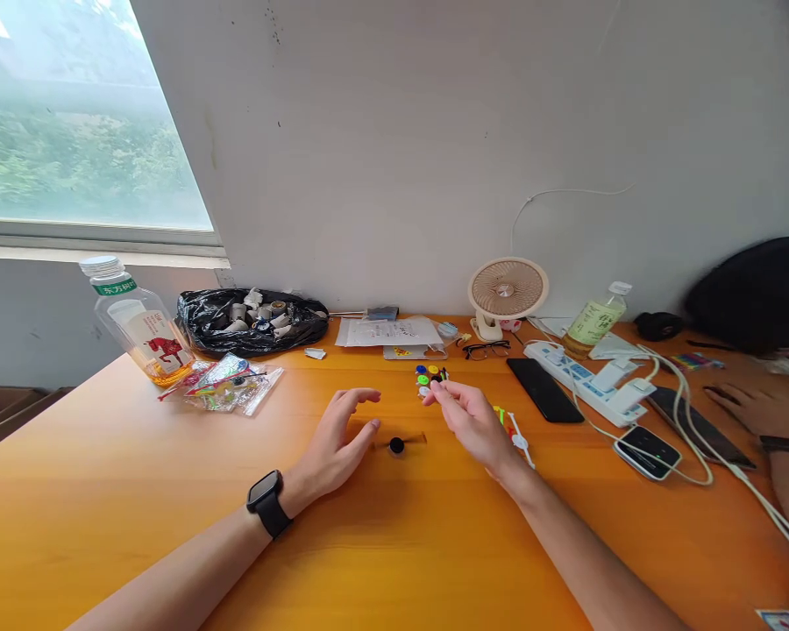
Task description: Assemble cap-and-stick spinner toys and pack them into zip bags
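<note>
Near the middle of the table is a small dark round piece with blurred brownish arms out to its sides, like a spinning toy. My left hand, a black watch on its wrist, is open just left of it, thumb and fingers apart. My right hand is above and right of the piece, fingers closed in a pinch; what they hold, if anything, I cannot make out. Small coloured discs lie by its fingertips, partly hidden. Behind that hand are white, orange and yellow-green plastic strips.
Left stand a large bottle, plastic packets and a black bag of scraps. Papers, a fan and glasses line the wall. Right are a phone, a power strip with cables, and another person's hand.
</note>
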{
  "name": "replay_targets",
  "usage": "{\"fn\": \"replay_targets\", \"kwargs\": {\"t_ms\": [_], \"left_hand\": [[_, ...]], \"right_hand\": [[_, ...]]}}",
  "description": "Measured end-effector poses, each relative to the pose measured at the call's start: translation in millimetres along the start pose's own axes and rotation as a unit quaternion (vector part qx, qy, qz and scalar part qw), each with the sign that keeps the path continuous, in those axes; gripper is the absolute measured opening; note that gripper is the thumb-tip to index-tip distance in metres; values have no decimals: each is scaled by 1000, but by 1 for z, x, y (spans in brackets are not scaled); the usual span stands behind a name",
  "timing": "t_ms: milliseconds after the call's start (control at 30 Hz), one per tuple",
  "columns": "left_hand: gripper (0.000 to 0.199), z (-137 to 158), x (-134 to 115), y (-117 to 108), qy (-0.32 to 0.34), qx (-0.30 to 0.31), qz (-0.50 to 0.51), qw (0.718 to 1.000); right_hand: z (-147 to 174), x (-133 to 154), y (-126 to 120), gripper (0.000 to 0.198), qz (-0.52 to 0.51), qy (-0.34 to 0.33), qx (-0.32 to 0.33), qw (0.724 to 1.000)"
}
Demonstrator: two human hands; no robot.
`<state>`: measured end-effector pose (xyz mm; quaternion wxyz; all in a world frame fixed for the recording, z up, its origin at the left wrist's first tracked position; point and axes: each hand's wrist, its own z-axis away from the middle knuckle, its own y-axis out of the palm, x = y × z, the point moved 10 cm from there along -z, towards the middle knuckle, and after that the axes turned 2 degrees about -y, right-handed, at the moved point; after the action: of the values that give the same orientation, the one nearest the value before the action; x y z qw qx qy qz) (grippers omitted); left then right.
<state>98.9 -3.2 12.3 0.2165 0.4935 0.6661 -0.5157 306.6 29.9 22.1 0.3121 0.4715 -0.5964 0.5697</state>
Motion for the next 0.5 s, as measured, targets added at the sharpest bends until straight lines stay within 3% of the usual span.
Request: {"fn": "replay_targets", "kwargs": {"t_ms": [233,500], "left_hand": [[23,-3,10,-3,-28,-23,-3,999],[28,-7,31,-12,-97,-65,24,993]], "right_hand": [[-4,9,-23,49,104,-56,-70,991],[-2,17,-36,38,286,-66,-119,949]]}}
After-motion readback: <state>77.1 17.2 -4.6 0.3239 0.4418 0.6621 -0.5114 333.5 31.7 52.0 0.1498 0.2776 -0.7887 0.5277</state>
